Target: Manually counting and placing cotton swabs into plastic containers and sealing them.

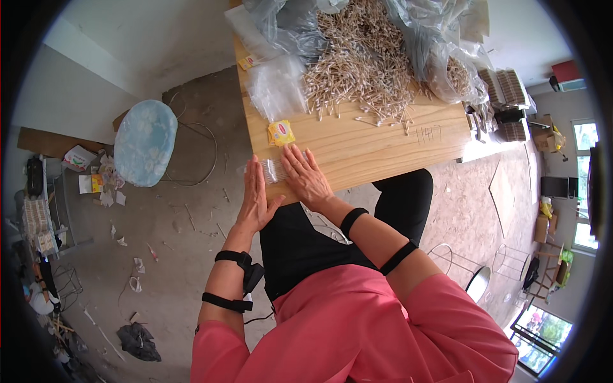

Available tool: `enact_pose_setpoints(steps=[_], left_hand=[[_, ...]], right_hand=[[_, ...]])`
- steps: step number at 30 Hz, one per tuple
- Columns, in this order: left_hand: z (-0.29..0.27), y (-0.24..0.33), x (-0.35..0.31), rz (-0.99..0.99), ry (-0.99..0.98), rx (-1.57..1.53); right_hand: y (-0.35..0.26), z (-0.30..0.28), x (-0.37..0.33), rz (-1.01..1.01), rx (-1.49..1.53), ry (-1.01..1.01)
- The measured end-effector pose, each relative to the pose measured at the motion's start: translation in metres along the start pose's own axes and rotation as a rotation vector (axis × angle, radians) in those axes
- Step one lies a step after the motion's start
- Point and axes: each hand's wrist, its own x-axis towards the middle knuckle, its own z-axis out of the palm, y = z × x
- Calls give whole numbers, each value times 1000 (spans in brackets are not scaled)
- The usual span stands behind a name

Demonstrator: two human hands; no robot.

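Note:
At the near left corner of the wooden table, a small bundle of cotton swabs (273, 171), seemingly in a clear bag, lies between my hands. Along its left side stands my left hand (255, 201), fingers straight and together, thumb stretched out. My right hand (308, 180) rests flat at the bundle's right side with its fingers extended. Both palms appear to touch the bundle's sides; neither hand grips it. Just beyond lie small yellow cards (281, 132). Farther back is a stack of clear plastic bags (276, 88), beside a large heap of loose cotton swabs (364, 70).
The wooden table (383, 150) carries grey plastic sacks (290, 29) and a clear sack (453, 80) around the heap. A stool with a pale blue cover (145, 143) stands left. Scattered litter and a black bag (138, 341) lie on the floor. Wire-framed stools (477, 281) stand right.

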Motion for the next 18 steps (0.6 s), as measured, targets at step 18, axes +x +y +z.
enact_pose_setpoints(steps=[18], left_hand=[[-3, 1, -1, -12, -21, 24]], right_hand=[[-15, 3, 6, -3, -40, -23]])
